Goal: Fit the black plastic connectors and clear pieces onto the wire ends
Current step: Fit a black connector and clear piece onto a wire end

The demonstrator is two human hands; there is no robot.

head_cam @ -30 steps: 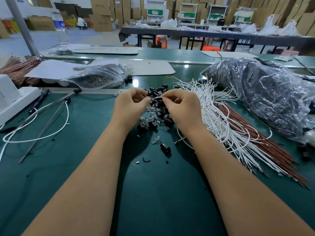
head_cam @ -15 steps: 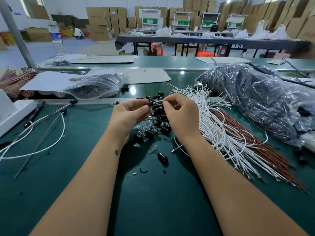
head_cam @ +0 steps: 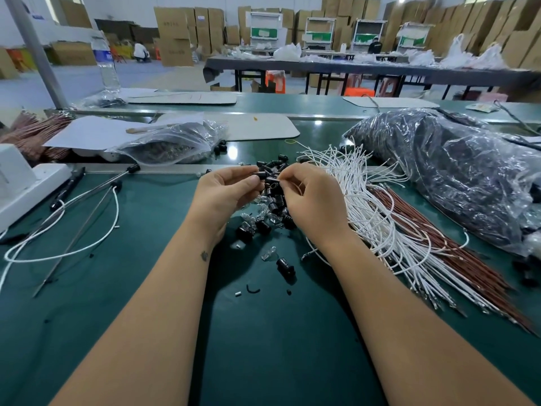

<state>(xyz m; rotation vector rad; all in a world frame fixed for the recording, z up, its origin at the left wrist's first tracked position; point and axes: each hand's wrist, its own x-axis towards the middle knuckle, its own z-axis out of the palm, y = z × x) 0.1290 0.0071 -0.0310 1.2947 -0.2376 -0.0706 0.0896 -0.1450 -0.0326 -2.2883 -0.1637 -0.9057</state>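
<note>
Above the 12 o'clock end of the loose parts pile, both hands are raised off the green bench mat (head_cam: 263, 347) and meet over the work. The left hand (head_cam: 227, 194) pinches a black plastic connector (head_cam: 261, 176) between thumb and forefinger, with its open end turned toward 3 o'clock. The right hand (head_cam: 313, 197) pinches a small metal-tipped piece (head_cam: 272, 180), probably a wire end, and points it at the connector's mouth; the two parts are touching or just apart, and the frame does not settle which.

Recommended procedure, as a judgement from this view:
- Hold the connector still and let only the right hand travel
- Line the terminal up with the connector's axis before pushing; a tilted entry may bend the tip
- Grip close behind the tip so the wire does not buckle
- Push until it seats, then tug lightly to check

Supplies: the remaining black connectors (head_cam: 272, 197) and clear pieces (head_cam: 268, 253) lie directly under the hands, toward 6 o'clock. The white wires (head_cam: 366, 206) fan out at 3 o'clock, beside the brown wires (head_cam: 439, 244). A large plastic bag (head_cam: 453, 171) lies at 2 o'clock
</note>
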